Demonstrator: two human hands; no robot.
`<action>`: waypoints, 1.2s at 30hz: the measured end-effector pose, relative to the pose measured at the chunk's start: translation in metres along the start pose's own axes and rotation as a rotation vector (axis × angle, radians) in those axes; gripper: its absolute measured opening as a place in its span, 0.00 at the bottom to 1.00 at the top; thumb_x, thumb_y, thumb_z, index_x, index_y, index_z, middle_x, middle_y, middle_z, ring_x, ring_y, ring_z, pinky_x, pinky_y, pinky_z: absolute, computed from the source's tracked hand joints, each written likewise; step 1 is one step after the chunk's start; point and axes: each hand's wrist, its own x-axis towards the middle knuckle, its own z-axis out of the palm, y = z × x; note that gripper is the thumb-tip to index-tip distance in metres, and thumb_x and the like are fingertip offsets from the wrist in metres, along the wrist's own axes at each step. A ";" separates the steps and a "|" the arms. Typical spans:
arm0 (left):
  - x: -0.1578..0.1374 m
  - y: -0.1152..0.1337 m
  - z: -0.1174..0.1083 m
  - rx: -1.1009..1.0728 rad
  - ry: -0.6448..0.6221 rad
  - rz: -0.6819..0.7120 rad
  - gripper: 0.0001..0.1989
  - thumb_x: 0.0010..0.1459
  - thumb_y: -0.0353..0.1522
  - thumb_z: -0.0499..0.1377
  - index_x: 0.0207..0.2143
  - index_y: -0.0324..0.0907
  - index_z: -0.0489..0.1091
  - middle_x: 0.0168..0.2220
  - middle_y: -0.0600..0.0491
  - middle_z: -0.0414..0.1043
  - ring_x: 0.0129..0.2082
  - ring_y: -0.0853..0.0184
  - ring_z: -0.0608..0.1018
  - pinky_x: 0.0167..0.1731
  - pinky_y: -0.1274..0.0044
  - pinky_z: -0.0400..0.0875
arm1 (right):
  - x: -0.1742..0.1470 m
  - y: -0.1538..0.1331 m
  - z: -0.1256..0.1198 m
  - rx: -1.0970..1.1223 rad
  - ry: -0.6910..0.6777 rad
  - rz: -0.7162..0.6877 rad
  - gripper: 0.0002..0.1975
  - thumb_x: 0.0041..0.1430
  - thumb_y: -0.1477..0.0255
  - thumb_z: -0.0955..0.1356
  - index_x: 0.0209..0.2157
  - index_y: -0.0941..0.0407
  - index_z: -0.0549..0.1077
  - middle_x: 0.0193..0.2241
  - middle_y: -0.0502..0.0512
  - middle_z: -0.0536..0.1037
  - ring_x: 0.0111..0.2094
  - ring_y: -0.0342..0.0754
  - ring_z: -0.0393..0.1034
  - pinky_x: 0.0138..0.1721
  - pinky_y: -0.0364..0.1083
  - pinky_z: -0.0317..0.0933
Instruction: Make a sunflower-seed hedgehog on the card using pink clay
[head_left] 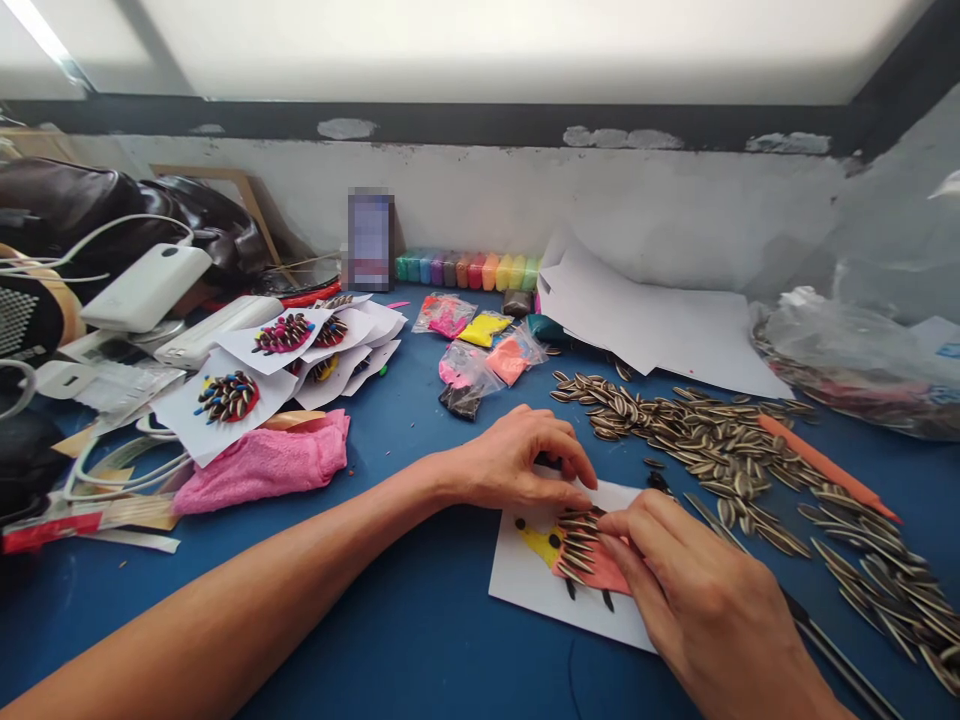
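Salmon-pink clay [604,570] is set on a white card [517,575], joined on the left by a yellow clay patch [534,541] with black dots. Card is laid flat on the blue worktop [420,620], between both hands. A cluster of striped seeds [576,552] is set in the pink clay, next to the yellow; two dark bits are stuck below its lower edge.

Left hand [517,460] is held over the card's top edge: fingers bent, gap left to the thumb, thumb tip near the seeds. Whether anything is gripped there cannot be told. Right hand [697,595] is placed over the card's right side: thumb and forefinger brought nearly together at the seeds. Whether a seed is pinched cannot be told.

Loose seeds [675,430] are spread beyond and to the right, with an orange stick [825,465] laid among them. Small clay bags [487,350] are grouped further back. Seed-covered cards [240,400] are piled left, above a pink cloth [262,475].
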 end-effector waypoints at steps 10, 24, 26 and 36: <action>-0.001 0.002 0.001 0.005 -0.001 -0.020 0.09 0.57 0.38 0.65 0.37 0.43 0.77 0.34 0.56 0.74 0.39 0.69 0.72 0.47 0.74 0.56 | -0.004 -0.001 0.001 0.028 -0.002 -0.001 0.09 0.67 0.74 0.60 0.34 0.53 0.70 0.27 0.50 0.71 0.25 0.43 0.70 0.27 0.42 0.63; 0.001 0.005 0.001 0.031 0.000 -0.066 0.06 0.60 0.31 0.60 0.39 0.43 0.77 0.37 0.55 0.75 0.38 0.69 0.71 0.46 0.73 0.57 | 0.014 0.058 -0.023 -0.119 0.030 0.230 0.17 0.67 0.61 0.59 0.34 0.51 0.77 0.32 0.50 0.78 0.27 0.45 0.74 0.24 0.45 0.63; 0.001 0.004 0.001 0.028 0.002 -0.063 0.06 0.60 0.30 0.60 0.39 0.43 0.77 0.36 0.55 0.75 0.38 0.69 0.71 0.46 0.73 0.57 | 0.016 0.066 -0.022 -0.109 -0.025 0.219 0.17 0.66 0.62 0.59 0.34 0.49 0.78 0.33 0.49 0.78 0.29 0.46 0.75 0.26 0.46 0.64; 0.001 0.005 0.002 0.033 0.007 -0.068 0.07 0.60 0.31 0.60 0.39 0.42 0.77 0.36 0.55 0.75 0.37 0.70 0.72 0.46 0.73 0.58 | 0.025 0.082 -0.014 -0.113 -0.170 0.128 0.16 0.66 0.66 0.59 0.34 0.52 0.77 0.32 0.52 0.78 0.30 0.47 0.74 0.32 0.48 0.67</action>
